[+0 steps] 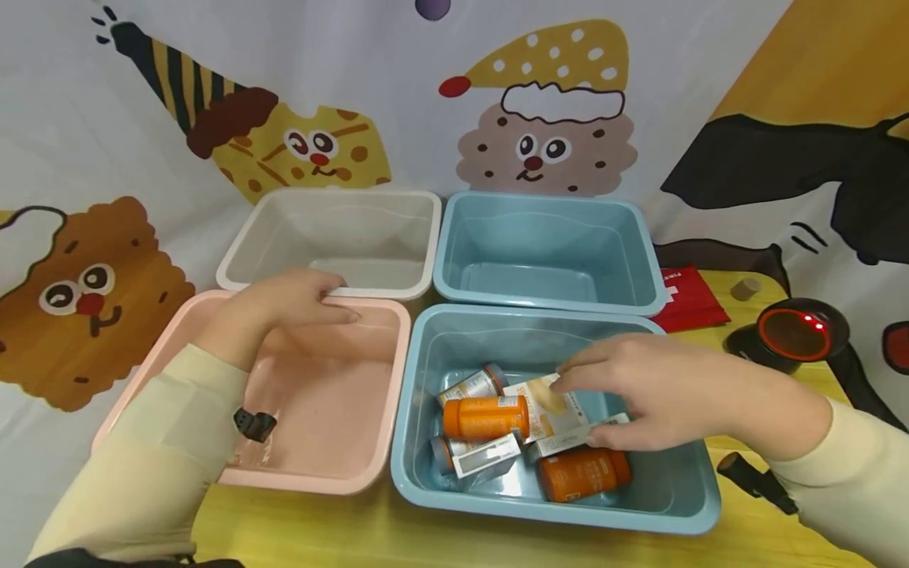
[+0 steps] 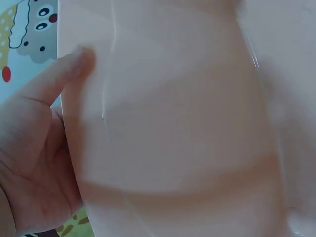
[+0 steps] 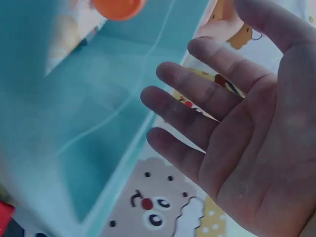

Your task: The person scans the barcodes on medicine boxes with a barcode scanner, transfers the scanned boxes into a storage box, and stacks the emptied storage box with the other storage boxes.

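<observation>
My left hand (image 1: 294,304) holds the far rim of the pink bin (image 1: 401,347). In the left wrist view the thumb lies against the bin's inner wall, and the other fingers are hidden behind it. Over the front blue bin (image 1: 561,517) hovers my right hand (image 1: 660,386), fingers spread and palm bare in the right wrist view. Below it are an orange bottle (image 1: 486,418), a darker orange bottle (image 1: 578,473), a white-and-yellow box (image 1: 543,406), a narrow white box (image 1: 564,443), a small white carton (image 1: 488,455) and a labelled jar (image 1: 472,386).
Behind stand a grey-white bin (image 1: 341,229) and a second blue bin (image 1: 547,237). To the right are a red first-aid pouch (image 1: 692,300), a black device with a glowing red ring (image 1: 795,331) and a small brown cylinder (image 1: 746,289) on the yellow table (image 1: 319,528). A printed cloth (image 1: 412,102) hangs behind.
</observation>
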The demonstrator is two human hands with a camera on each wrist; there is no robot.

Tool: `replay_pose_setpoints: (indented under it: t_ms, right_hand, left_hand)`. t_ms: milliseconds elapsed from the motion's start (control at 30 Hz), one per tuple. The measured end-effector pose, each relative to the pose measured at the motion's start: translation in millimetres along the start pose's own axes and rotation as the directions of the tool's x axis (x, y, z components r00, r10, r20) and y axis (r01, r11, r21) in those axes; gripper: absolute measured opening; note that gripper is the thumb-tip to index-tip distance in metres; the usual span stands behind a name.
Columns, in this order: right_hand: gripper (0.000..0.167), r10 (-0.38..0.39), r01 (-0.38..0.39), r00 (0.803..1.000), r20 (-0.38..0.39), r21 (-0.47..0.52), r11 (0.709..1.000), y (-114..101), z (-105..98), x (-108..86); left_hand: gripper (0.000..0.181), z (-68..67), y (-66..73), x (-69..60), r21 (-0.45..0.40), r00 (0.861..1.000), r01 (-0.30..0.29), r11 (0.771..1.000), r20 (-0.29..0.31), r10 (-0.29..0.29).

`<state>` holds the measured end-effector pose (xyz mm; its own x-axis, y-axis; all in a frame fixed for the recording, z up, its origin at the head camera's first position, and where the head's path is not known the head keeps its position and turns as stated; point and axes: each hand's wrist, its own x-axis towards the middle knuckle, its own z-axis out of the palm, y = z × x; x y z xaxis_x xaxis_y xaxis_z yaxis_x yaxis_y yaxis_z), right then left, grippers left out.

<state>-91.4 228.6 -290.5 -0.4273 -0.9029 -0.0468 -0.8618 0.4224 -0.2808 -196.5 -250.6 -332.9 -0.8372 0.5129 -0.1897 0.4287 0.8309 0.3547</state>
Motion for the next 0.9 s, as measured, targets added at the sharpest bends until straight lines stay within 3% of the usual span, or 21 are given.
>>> replay_pose_setpoints:
  t_ms: [133, 333, 533, 733, 900]
  right_hand:
    - [0.047, -0.018, 0.018, 1.000, 0.015, 0.010, 1.000, -5, -8, 12.8]
    - [0.044, -0.004, 0.006, 0.999, 0.043, -0.047, 0.999, -9, -3, 38.6]
    - [0.044, -0.008, 0.006, 0.995, 0.097, 0.017, 1.000, -11, 7, 61.9]
    - [0.043, 0.020, -0.043, 0.978, 0.207, 0.110, 0.993, -14, 26, 78.2]
    - [0.041, -0.040, 0.004, 0.970, 0.239, 0.149, 0.989, -14, 46, 87.0]
  left_hand:
    - [0.040, -0.9, -4.1, 0.7, 0.023, 0.999, 0.038, 0.999, -0.005, -0.038]
    - [0.049, 0.3, -8.0, 0.1, 0.056, 0.995, 0.102, 0.993, -0.009, -0.101]
    - [0.069, -0.3, -12.8, -4.1, 0.099, 0.982, 0.187, 0.977, -0.022, -0.185]
    - [0.075, 5.4, -24.6, -0.5, 0.127, 0.989, 0.145, 0.981, -0.035, -0.142]
    - [0.075, 10.6, -29.0, 1.4, 0.152, 0.990, 0.135, 0.979, -0.068, -0.126]
